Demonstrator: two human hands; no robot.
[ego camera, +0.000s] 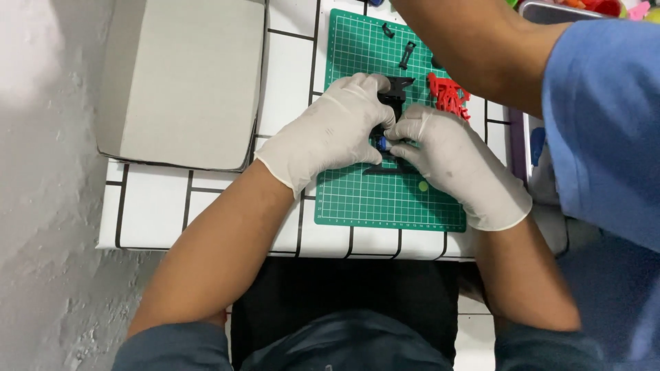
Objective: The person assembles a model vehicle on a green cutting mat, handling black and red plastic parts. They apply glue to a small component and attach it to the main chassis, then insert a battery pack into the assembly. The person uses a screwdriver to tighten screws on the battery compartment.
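Both my hands wear white gloves and meet over a green cutting mat (357, 199). My left hand (330, 130) grips a black plastic model frame (395, 93) that stands on the mat. My right hand (450, 161) pinches a small blue part (381, 143) against the frame's middle. The frame's lower bar (381, 170) shows under my fingers. A red plastic parts sprue (448, 93) lies just right of the frame. Two small black parts (407, 53) rest on the far end of the mat.
A grey cardboard sheet (192, 75) lies at the left on the white table with black lines (158, 206). Another person's bare arm (474, 41) and blue sleeve (605, 117) reach in from the right. A tray with coloured pieces (591, 8) sits at top right.
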